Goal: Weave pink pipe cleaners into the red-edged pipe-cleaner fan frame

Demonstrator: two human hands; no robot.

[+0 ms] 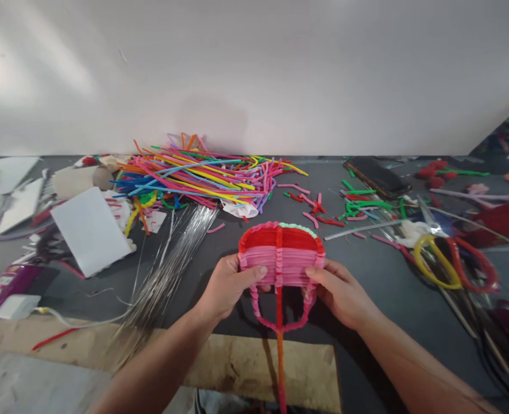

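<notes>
Between my hands is a pipe-cleaner piece (261,259), woven in pink and red with a rounded outline and a short pale green stretch along its top right edge. A red spine runs down its middle and continues below as an orange and red stem (281,362). Under the woven part, a pink loop frames an unfilled gap. My left hand (231,284) grips the left edge, thumb on the front face. My right hand (340,290) pinches the right edge the same way. The fingers behind the piece are partly hidden.
A heap of coloured pipe cleaners (203,175) lies at the back, with thin metal wires (172,259) before it. Cut scraps (362,204), a phone (377,175) and scissors (452,264) are at right. A white card (91,230) and purple packet (8,287) sit left.
</notes>
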